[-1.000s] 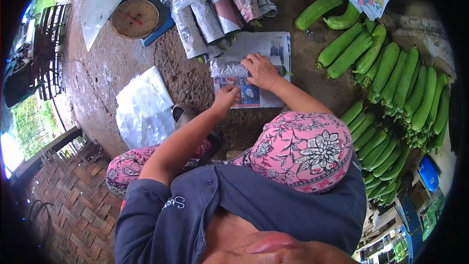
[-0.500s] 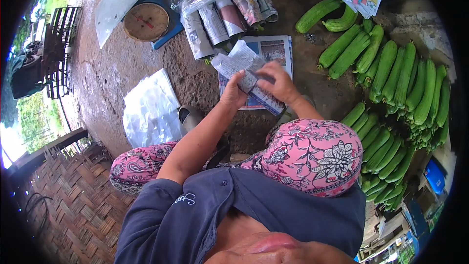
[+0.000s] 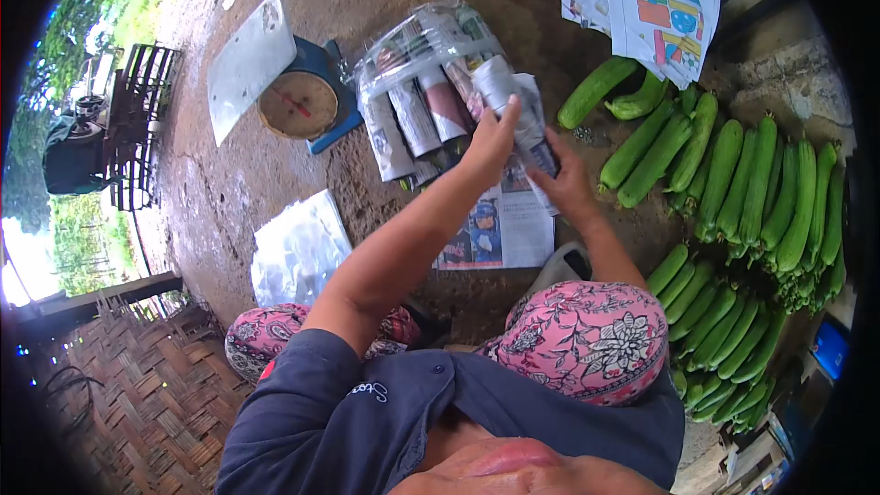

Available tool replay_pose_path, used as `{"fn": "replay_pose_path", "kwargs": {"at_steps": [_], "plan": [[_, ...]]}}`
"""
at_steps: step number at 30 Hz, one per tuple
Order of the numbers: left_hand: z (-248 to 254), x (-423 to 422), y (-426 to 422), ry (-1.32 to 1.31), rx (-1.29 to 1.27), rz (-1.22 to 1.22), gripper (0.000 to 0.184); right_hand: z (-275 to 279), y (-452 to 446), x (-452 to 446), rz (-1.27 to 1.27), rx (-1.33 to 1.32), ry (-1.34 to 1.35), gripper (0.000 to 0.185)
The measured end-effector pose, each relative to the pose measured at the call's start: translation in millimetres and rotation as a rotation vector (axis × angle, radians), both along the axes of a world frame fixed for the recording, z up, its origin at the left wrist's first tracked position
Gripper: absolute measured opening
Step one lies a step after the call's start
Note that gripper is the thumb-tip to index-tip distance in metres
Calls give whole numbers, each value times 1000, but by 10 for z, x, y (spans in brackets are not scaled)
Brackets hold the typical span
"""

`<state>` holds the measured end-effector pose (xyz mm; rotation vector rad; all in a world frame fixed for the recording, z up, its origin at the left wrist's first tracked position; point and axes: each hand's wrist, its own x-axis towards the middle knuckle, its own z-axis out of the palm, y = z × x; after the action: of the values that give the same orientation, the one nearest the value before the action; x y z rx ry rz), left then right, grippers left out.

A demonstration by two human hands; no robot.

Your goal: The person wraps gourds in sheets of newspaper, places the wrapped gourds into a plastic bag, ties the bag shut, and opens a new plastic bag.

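My left hand (image 3: pixel 493 142) and my right hand (image 3: pixel 566 185) both hold a newspaper-wrapped roll (image 3: pixel 516 110), tilted, with its top end away from me. What is inside the paper is hidden. The roll is beside a clear plastic bag (image 3: pixel 422 46) packed with several newspaper-wrapped rolls (image 3: pixel 412 119). Beneath my hands, flat newspaper sheets (image 3: pixel 513 229) lie on the ground. Long green ridged gourds (image 3: pixel 720 170) lie in rows to the right.
A blue dial scale (image 3: pixel 339 96) with a metal pan (image 3: pixel 247 69) stands at the upper left. Clear plastic bags (image 3: pixel 301 247) lie by my left knee. Printed papers (image 3: pixel 660 9) rest at the upper right, above the gourds. A woven mat (image 3: pixel 137 385) is at the lower left.
The newspaper roll, first on the sheets, has been lifted and moved forward beside the bag of rolls, with both hands now on it. The view has also shifted.
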<state>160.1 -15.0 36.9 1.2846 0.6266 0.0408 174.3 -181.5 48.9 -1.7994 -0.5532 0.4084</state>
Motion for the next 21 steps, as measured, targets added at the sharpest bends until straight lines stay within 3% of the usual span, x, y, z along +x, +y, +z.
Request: {"fn": "replay_pose_path", "kwargs": {"at_steps": [2, 3, 4, 5, 7, 10, 13, 14, 19, 21], "plan": [[73, 224, 297, 153, 379, -267, 43, -267, -76, 209, -77, 63, 187, 68], [349, 327, 408, 202, 623, -402, 41, -271, -94, 300, -72, 48, 170, 67], [286, 382, 516, 11, 1166, -317, 32, -252, -111, 380, -69, 30, 153, 66], [68, 485, 717, -93, 1471, -241, 31, -247, -116, 446, -66, 12, 137, 65], [6, 631, 988, -23, 1730, -309, 32, -289, -91, 526, -25, -38, 131, 63], [76, 906, 1136, 118, 1747, -460, 35, -353, 25, 564, 5, -33, 75, 61], [56, 1222, 1110, 353, 1830, -743, 28, -354, 148, 591, 37, -80, 124, 60], [-89, 1289, 1149, 300, 1903, -799, 21, -417, 178, 598, 35, -81, 139, 61], [-176, 1465, 1301, 254, 1603, -584, 19, -424, 337, 685, 74, -172, 137, 60], [-117, 1465, 1322, 214, 1557, -549, 19, -502, 430, 701, 44, -149, 1, 60]]}}
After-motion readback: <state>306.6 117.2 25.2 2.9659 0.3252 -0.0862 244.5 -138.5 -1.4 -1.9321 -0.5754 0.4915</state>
